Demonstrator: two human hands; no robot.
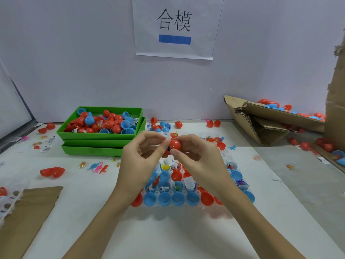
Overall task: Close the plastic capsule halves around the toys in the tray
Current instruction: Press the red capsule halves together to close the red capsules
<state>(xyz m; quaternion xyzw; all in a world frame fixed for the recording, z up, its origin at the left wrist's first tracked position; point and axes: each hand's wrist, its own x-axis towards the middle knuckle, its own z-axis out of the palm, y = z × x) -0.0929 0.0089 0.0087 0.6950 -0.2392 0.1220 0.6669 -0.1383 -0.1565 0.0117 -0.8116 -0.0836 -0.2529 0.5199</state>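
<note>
A: Where's the capsule right now?

B: Red capsule (175, 144) is lifted, held over the far edge of the clear tray (186, 192), between both hands. Right hand (197, 156) pinches it from the right side, thumb under, index over. Left hand (143, 156) has its fingertips closed on the left end.

A: Both hands gripping, then?

B: Yes, both curled onto it. Neither is open.

A: Seam orientation?

B: Can't see the seam. A dark sliver shows just below-left of the red dome, possibly the other half; too small to tell. My read: the closing axis runs roughly left-right, hand to hand, so the squeeze goes inward along that line.

A: Which hand is nearer?

B: Equal, both touching. The right hand covers more of the shell and the left looks like it's on the mating end.

A: Anything in the way?

B: A thin greenish-yellow strand (183, 146) pokes out to the right of the capsule. Could be a toy part caught at the joint, which would block the snap. That's a guess.

A: The rest of the tray?

B: Open blue halves (164, 199) and red halves (206, 198) sit in the near row, some pockets with toys, directly below the hands.
</note>
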